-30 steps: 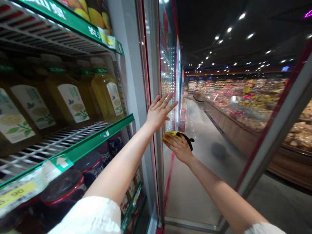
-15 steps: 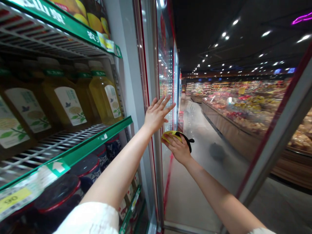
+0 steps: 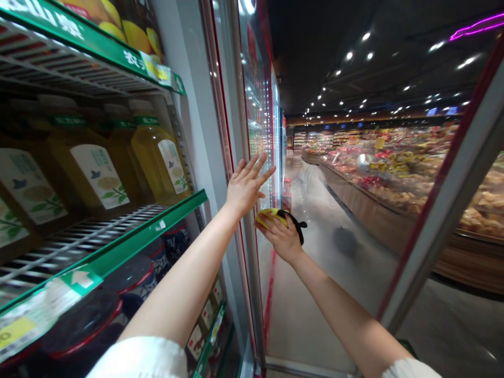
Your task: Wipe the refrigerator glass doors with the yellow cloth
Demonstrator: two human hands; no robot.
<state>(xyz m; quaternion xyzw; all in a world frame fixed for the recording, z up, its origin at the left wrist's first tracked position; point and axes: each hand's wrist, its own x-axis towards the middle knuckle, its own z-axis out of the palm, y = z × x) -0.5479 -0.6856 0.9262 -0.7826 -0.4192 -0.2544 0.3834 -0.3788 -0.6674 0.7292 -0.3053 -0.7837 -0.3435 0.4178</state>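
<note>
My left hand (image 3: 247, 185), fingers spread and holding nothing, lies against the upright edge of the cooler's glass door (image 3: 239, 121). Just below and to its right, my right hand (image 3: 284, 239) presses a yellow and black cloth pad (image 3: 271, 216) to the glass near that edge. A black loop sticks out from the pad's right side. Through the glass, the shop floor and displays show behind both hands.
Bottles of yellow drink (image 3: 159, 157) stand on a wire shelf with a green edge strip (image 3: 157, 231) at the left. Dark-lidded containers (image 3: 84, 320) sit below. Beyond the glass are a long produce counter (image 3: 366, 202) and the door's slanted frame (image 3: 437, 210).
Both hands and the pad appear slightly further left, as do the shelves and door, so the view has shifted. The hands keep nearly the same places on the door.
</note>
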